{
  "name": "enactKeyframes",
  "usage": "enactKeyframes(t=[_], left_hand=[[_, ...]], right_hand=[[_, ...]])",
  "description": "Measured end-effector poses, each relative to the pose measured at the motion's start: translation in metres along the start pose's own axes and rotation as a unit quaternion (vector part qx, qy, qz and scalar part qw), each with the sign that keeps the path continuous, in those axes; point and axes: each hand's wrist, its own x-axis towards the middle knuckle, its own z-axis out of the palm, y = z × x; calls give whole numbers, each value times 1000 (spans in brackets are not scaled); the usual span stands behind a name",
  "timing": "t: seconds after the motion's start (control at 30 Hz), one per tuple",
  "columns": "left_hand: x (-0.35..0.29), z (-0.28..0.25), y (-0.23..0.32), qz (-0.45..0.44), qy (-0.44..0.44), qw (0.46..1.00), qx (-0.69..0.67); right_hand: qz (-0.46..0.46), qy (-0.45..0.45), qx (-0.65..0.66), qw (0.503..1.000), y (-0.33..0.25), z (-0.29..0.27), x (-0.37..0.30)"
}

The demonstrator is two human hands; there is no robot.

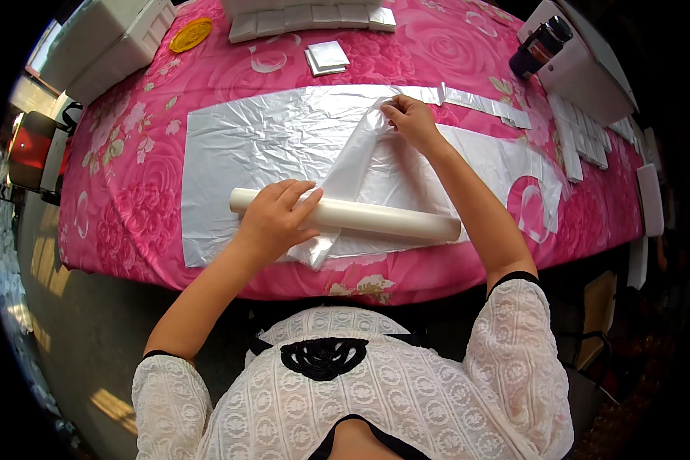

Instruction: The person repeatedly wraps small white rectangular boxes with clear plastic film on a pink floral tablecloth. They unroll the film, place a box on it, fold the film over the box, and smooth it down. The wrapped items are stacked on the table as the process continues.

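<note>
The left hand (277,215) lies spread over the white roll (391,219), likely steadying it, while beyond it the right hand (412,124) pinches up clear film (351,163).

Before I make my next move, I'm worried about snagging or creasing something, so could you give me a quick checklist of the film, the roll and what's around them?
1. Left hand on the white roll: ok, it rests near the roll's left end.
2. Right hand gripping the plastic film: ok, it pinches a gathered part near the far edge.
3. Film lying smooth: not ok, it is wrinkled, with a fold running between the hands.
4. Film joined to the roll: cannot tell.
5. Small silvery squares away from the film: ok, they lie apart, beyond its far edge.
6. Dark bottle off the film: ok, it is at the far right.
</note>
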Motion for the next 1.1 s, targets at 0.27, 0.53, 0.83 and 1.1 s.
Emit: enactKeyframes(t=[0.27, 0.53, 0.83, 1.1], left_hand=[[-18, 33, 25, 77, -150, 983, -78], [-35, 42, 55, 13, -184, 981, -64], [-42, 45, 79, -26, -185, 979, -83], [-28, 26, 44, 25, -196, 971, -137]], right_hand=[[62, 8, -40, 997, -4, -4, 12], [-166, -98, -259, 947, -60, 38, -109], [-213, 64, -420, 880, -14, -13, -129], [-106, 83, -357, 924, -11, -70, -130]])
